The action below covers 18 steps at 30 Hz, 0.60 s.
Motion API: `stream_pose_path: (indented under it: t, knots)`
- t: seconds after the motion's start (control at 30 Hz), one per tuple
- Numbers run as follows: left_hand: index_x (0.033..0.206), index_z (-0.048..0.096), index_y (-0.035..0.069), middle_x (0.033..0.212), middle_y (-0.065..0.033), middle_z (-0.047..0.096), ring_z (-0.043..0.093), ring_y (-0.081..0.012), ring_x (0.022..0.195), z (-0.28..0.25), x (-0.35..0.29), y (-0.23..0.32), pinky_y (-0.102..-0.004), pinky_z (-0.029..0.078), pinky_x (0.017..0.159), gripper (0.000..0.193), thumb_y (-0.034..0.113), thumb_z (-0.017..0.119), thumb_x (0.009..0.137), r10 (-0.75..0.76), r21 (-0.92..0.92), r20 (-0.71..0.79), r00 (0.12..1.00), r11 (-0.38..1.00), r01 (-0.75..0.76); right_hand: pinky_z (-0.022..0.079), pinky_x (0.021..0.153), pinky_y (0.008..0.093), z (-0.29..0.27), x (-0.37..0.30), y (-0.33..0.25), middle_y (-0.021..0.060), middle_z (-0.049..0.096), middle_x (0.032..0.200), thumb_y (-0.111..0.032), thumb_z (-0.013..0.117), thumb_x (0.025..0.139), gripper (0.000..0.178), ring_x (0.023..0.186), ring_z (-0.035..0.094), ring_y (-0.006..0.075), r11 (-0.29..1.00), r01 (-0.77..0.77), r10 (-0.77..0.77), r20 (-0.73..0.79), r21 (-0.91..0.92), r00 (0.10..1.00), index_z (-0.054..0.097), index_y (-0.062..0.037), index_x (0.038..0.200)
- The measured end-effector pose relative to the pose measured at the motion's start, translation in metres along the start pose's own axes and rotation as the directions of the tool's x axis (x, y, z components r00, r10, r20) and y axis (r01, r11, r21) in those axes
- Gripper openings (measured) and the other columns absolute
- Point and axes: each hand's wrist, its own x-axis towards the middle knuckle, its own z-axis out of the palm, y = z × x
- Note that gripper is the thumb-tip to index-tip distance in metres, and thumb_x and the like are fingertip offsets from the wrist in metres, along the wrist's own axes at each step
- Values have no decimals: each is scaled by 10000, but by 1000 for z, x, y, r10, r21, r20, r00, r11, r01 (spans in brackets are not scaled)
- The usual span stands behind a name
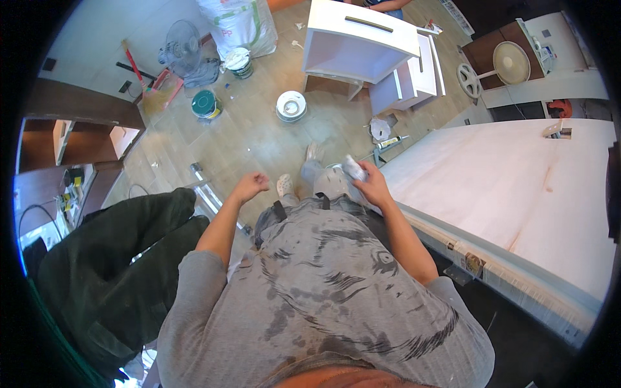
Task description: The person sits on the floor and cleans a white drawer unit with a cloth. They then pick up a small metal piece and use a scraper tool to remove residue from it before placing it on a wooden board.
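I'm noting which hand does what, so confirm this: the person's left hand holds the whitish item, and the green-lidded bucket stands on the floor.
Wrong hand: the head view shows the whitish item in the right hand. The green-lidded bucket does stand on the floor.

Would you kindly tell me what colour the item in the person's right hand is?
The item in the right hand is whitish, seen in the head view.
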Motion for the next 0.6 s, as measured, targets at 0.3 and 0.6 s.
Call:
stream_pose_path:
  t: [0.3,0.6]
  knots:
    - [1296,597,41,1150,-40,679,624,-159,1047,65,93,213,-317,500,937,583,211,843,796,210,-388,268,940,917,-94,484,962,357,-22,127,-61,85,605,1169,-120,805,795,574,1087,580,204,926,106,-209,258,361,943,599,-92,1331]
    - [1173,632,35,1042,-19,694,645,-147,965,70,201,231,-295,486,870,375,103,703,811,-135,-455,-3,991,883,118,498,655,279,-65,228,249,32,679,984,-154,664,889,335,801,637,132,699,-539,461,280,469,842,660,-117,1222]
